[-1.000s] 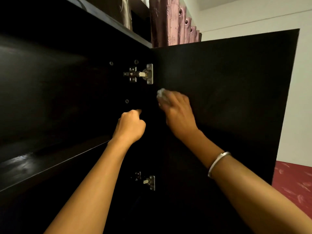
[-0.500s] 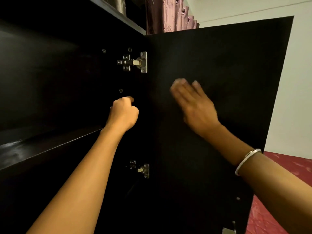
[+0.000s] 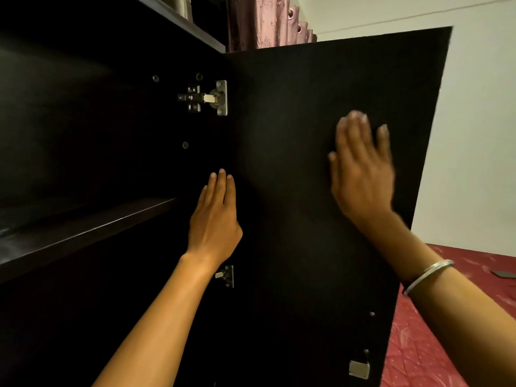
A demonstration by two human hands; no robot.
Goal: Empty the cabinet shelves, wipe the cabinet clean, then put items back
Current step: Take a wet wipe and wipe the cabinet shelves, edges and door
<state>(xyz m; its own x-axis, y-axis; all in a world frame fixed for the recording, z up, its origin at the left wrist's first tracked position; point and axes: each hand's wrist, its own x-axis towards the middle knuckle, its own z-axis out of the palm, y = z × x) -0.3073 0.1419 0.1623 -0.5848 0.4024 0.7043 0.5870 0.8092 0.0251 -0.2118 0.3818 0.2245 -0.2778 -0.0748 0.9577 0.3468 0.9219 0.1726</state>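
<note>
The open cabinet door (image 3: 321, 191) lies under both hands. The right hand (image 3: 360, 174) presses flat, fingers straight; the left hand (image 3: 215, 216) rests flat below the upper hinge (image 3: 208, 97). Wiping well likely needs steady, overlapping strokes. Any cloth is hidden; the shelf (image 3: 83, 233) is too dark to read.

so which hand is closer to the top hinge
Left. The left hand lies flat just below the top hinge, near the door's hinged edge. The right hand is farther out across the door.
</note>
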